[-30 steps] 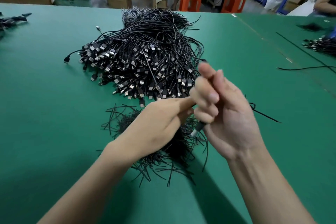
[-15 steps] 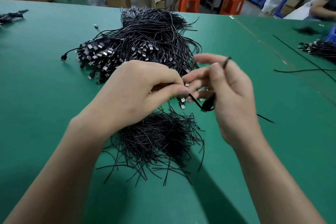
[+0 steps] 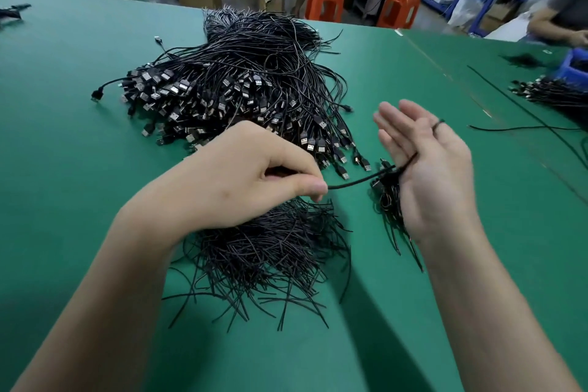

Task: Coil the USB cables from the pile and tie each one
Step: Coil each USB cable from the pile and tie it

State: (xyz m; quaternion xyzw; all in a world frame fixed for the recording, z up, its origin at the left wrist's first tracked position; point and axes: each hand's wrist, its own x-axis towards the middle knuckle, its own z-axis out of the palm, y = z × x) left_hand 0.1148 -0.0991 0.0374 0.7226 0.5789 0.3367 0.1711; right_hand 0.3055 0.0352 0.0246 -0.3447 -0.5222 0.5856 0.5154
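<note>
Cable (image 3: 356,182) strung from our left hand (image 3: 254,175) to our right hand (image 3: 429,175), above the green tabletop (image 3: 63,169).
Our left hand pinches the cable between thumb and forefinger; we cannot tell what else the curled fingers hide. Our right hand is spread, fingers straight, and the cable crosses its palm and loops over one finger. A dark bundle (image 3: 389,204) hangs at its edge, but what holds it there is hidden. The pile of USB cables (image 3: 241,86) lies beyond, and a heap of ties (image 3: 270,258) sits partly under our left wrist. A person (image 3: 569,6) is cut off at the right edge.

Bright, even light; soft shadows fall toward the viewer on the green table (image 3: 79,169); edges bend; background blurred.
</note>
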